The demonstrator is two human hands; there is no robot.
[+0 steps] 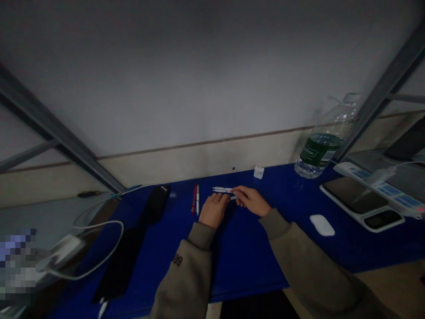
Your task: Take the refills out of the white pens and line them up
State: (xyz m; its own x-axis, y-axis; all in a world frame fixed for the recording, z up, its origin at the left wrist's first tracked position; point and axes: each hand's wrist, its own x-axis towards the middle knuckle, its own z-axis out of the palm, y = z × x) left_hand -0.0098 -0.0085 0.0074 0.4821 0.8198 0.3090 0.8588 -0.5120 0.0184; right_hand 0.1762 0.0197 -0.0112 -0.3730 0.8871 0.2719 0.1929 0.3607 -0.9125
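Observation:
My left hand is low over the blue desk, its fingers curled around one end of a slim pen. The other end of that pen reaches my right hand, whose thumb and fingers are pinched together on it. Just beyond my fingers, two white pens lie side by side, with the right fingertips touching their near end. To the left of my left hand a red pen and a white-and-grey pen lie next to each other, pointing towards the wall. My fingers cover much of the held pen.
A large water bottle stands at the back right, near a white charger plug. A white case, a scale-like device and a power strip lie on the right. Dark phone and white cable are left.

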